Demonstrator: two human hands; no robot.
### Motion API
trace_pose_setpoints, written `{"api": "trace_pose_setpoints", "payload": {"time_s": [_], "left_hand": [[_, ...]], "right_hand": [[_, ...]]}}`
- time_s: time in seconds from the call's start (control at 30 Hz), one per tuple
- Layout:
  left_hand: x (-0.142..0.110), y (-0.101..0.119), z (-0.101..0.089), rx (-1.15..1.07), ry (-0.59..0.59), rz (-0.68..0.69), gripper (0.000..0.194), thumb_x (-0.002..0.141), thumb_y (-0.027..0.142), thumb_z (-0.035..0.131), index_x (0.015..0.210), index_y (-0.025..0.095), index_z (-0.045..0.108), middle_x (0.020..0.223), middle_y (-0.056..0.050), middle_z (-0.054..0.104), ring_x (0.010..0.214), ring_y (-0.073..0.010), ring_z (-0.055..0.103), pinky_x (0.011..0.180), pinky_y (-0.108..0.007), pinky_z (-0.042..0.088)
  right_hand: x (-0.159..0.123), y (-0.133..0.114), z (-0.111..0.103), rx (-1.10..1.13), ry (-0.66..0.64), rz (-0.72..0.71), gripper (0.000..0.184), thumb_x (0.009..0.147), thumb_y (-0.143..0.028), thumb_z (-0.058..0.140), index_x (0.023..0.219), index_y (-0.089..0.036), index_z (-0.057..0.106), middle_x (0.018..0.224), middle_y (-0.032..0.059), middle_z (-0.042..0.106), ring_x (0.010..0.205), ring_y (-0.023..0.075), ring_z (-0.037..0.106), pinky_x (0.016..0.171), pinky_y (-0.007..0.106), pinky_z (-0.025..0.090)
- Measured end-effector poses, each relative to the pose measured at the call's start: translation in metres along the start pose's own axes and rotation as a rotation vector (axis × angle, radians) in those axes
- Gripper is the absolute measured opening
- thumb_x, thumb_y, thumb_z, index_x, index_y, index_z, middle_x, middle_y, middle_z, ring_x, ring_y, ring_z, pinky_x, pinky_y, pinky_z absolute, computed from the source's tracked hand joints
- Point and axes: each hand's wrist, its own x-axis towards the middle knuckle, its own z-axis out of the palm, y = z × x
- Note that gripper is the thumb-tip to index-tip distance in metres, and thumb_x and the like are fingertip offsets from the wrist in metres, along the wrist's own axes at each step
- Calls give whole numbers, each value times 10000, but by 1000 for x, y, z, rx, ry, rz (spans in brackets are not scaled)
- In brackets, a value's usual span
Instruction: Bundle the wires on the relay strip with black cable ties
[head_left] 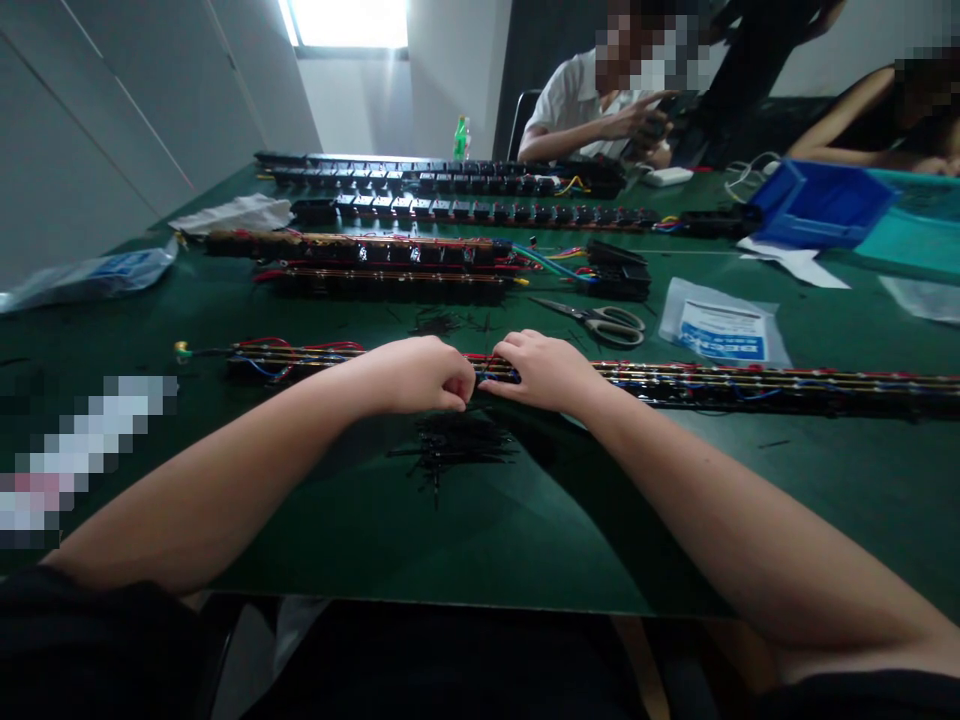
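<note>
A long wired strip (pixel 750 382) with red, blue and yellow wires lies across the green table (pixel 375 530) in front of me. My left hand (pixel 420 375) is curled into a fist at the strip's middle, fingertips pinched together on something too small to make out. My right hand (pixel 544 370) is closed too, its fingers pressed on the strip's wires just right of the left hand. A small heap of black cable ties (pixel 450 445) lies on the table just in front of both hands.
Scissors (pixel 604 320) lie behind the strip. Several more wired strips (pixel 375 262) lie further back. A plastic bag with a blue label (pixel 720 328), a blue bin (pixel 821 205) and a green bottle (pixel 461 138) are also there. Two other people sit at the far side.
</note>
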Motion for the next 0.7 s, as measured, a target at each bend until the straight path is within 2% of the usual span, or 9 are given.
{"api": "trace_pose_setpoints", "payload": {"time_s": [0.13, 0.3, 0.43, 0.6, 0.7], "left_hand": [[1, -1, -1, -63, 5, 18, 99, 813, 257, 647, 856, 221, 728, 765, 30, 726, 681, -125, 648, 617, -226, 406], [-2, -4, -7, -136, 34, 27, 118, 825, 261, 638, 895, 219, 722, 776, 32, 723, 688, -110, 653, 625, -203, 428], [-10, -13, -17, -238, 86, -6, 146, 845, 309, 622, 928, 225, 707, 756, 37, 711, 665, -106, 650, 610, -195, 441], [-20, -30, -28, -185, 240, -77, 176, 838, 312, 603, 946, 230, 715, 810, 32, 722, 693, -109, 646, 632, -207, 454], [-20, -37, -29, -150, 323, -102, 204, 831, 251, 560, 945, 213, 724, 849, 16, 732, 727, -112, 647, 675, -222, 468]], "right_hand": [[0, 0, 0, 3, -1, 2, 532, 916, -649, 436, 1025, -164, 627, 1077, 123, 665, 1003, 280, 602, 743, 347, 446], [-1, 1, 1, 20, -1, 8, 546, 912, -663, 429, 1044, -172, 627, 1061, 115, 672, 1000, 276, 605, 742, 345, 448], [-1, 1, 1, 39, 13, 30, 624, 886, -701, 440, 1189, -176, 590, 1091, 123, 676, 1002, 288, 612, 758, 355, 448], [-3, -1, -3, 70, 49, 75, 772, 847, -759, 436, 1367, -191, 478, 1061, 120, 694, 936, 291, 635, 757, 370, 451], [-6, 0, -7, 149, 196, 79, 665, 889, -679, 409, 1289, -159, 523, 1074, 126, 686, 989, 289, 616, 843, 394, 447]]}}
